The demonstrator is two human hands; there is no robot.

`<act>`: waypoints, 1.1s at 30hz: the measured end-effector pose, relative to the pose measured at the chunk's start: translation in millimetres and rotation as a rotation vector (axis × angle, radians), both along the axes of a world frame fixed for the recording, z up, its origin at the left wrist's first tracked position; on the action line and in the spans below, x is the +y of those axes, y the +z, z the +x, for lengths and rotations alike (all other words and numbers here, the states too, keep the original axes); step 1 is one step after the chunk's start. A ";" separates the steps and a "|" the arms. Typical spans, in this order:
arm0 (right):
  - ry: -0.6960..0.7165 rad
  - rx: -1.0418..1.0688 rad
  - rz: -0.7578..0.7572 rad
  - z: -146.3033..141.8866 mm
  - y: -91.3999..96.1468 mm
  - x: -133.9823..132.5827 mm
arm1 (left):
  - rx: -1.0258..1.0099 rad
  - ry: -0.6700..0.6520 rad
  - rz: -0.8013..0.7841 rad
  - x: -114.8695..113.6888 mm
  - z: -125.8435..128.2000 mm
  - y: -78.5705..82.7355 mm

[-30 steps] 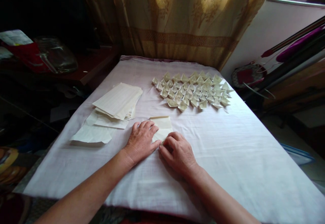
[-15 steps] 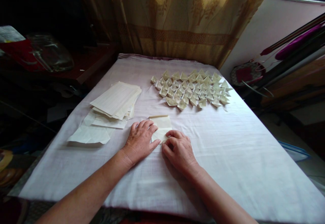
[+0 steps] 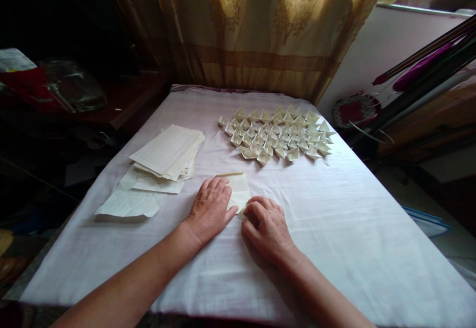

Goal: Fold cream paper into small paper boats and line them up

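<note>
A small cream sheet of paper (image 3: 238, 187) lies on the white cloth (image 3: 334, 204), partly folded. My left hand (image 3: 210, 209) lies flat on its left part, fingers stretched out and pressing it down. My right hand (image 3: 267, 228) sits at the sheet's near right corner, with fingers curled and pinched on the paper's edge. Beyond the hands, several small folded paper boats (image 3: 277, 134) are laid close together in rows.
A loose stack of lined paper sheets (image 3: 163, 157) lies at the left, with a larger sheet (image 3: 126, 203) under it. A patterned curtain (image 3: 260, 30) hangs behind the table. Dark clutter fills the left side; rods and a bag (image 3: 353, 110) stand at the right.
My right hand has slid slightly right and nearer along the sheet's lower edge, covering more of the corner. The left hand keeps pressing the paper. The camera has shifted a little.
</note>
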State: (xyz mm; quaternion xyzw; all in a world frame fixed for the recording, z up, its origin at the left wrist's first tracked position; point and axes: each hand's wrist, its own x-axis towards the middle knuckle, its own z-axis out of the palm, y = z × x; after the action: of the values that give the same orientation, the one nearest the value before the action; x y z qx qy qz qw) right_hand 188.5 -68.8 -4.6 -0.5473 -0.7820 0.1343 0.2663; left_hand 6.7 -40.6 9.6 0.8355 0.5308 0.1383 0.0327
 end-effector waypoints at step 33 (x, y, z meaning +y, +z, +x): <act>0.454 -0.355 0.366 16.7 8.4 25.0 | -0.136 -0.046 -0.084 4.1 -8.5 -12.0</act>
State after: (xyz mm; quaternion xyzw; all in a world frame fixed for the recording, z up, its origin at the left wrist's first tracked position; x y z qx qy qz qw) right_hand 205.2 -43.8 3.7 -0.3173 -0.9291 -0.0499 0.1831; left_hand -1.8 -36.6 -2.3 0.8341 0.5133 0.1714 0.1069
